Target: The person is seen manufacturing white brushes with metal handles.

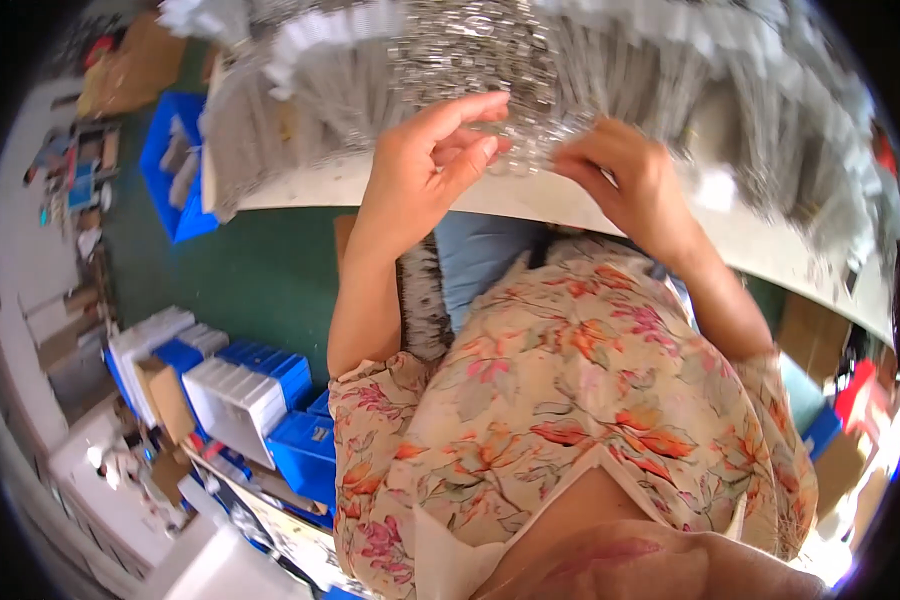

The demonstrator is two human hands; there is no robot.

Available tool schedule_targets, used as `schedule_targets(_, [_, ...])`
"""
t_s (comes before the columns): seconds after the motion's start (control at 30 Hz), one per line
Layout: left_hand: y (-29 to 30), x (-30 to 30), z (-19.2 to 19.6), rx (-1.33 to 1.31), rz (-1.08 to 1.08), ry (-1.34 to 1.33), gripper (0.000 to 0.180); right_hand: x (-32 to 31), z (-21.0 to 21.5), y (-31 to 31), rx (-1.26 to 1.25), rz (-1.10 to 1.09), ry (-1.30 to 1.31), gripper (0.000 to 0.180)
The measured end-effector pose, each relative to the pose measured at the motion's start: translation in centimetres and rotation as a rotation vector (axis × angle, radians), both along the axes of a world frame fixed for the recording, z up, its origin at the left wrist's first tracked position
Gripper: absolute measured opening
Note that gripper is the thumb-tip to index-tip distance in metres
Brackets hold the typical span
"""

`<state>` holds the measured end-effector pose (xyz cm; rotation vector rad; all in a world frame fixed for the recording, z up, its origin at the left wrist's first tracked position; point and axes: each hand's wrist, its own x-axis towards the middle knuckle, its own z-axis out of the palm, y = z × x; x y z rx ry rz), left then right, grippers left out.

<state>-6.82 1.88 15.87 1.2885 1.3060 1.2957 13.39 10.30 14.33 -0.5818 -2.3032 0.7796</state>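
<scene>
Both hands work at the desk (pixel 370 185) edge, where a heap of small metal parts (pixel 470 50) lies within reach. The left hand (pixel 435 155) hangs loosely apart above it; the right hand (pixel 620 165) curls, its grip hidden.

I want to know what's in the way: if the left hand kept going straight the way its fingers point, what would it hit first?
The left hand points up and to the right, toward the heap of small shiny metal parts on the white table. It would likely meet that heap first, its fingertips seemingly already at the heap's edge, though depth is unclear.
</scene>
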Motion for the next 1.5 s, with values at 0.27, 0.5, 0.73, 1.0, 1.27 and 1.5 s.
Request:
schedule_targets(0.27, [-6.7, -30.0, -3.0, -0.271, 1.105, 0.458, 0.017, 4.8, -6.6, -1.9, 0.33, -0.139, -0.15, 0.015])
schedule_targets(0.5, [-5.7, -39.3, -10.2, -0.42, 1.12, 0.201, 0.035, 4.1, -4.8, 0.2, 0.158, -0.178, -0.065, 0.011])
schedule_targets(0.73, [-4.6, -39.4, -9.3, -0.528, 1.223, 0.14, 0.032, -2.0, -3.3, 11.5, 0.109, -0.335, -0.095, 0.016])
schedule_targets(1.0, [-5.7, -36.1, -4.9, -0.49, 1.151, 0.566, 0.023, -5.8, -2.0, 15.9, -0.049, -0.381, -0.574, 0.033])
schedule_targets(1.27, [1.2, -24.7, 2.0, 0.347, 1.184, 0.464, 0.029, -4.8, -1.6, 16.1, 0.062, -0.493, -0.399, 0.024])
schedule_targets(1.5, [0.7, -19.4, -4.8, -0.273, 0.81, 1.092, 0.041, 5.4, 4.5, 13.4, -0.29, -0.495, 0.67, 0.026])
